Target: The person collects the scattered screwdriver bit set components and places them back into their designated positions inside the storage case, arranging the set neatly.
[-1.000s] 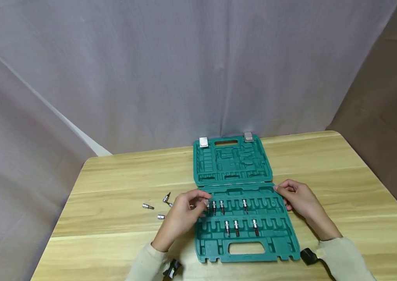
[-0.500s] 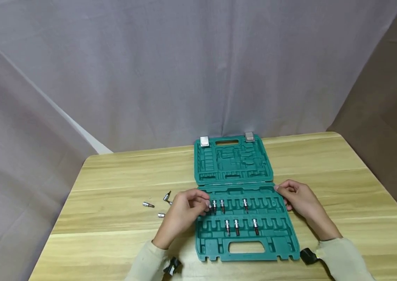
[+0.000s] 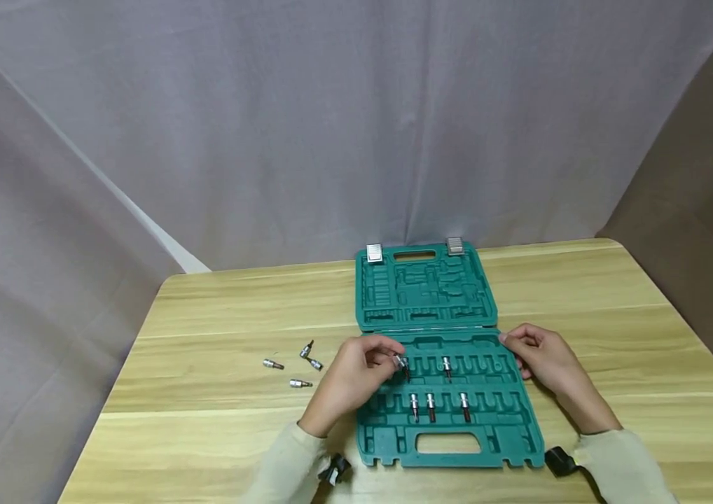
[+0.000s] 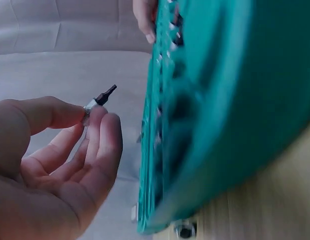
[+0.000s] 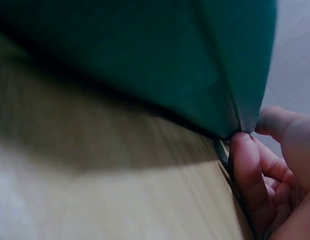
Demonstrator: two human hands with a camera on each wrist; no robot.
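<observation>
Left of the green tool case, four loose bits lie on the wooden table. Nearer the case, the left hand pinches a bit between thumb and fingertips, just above the case's upper row of slots; half a second ago that bit sat in the row, so it has just been pulled out. Five bits remain seated. At the case's right edge, the right hand grips its rim, steadying it.

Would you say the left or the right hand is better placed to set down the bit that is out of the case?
Left: the left hand pinches the bit, while the right hand steadies the green case.
</observation>
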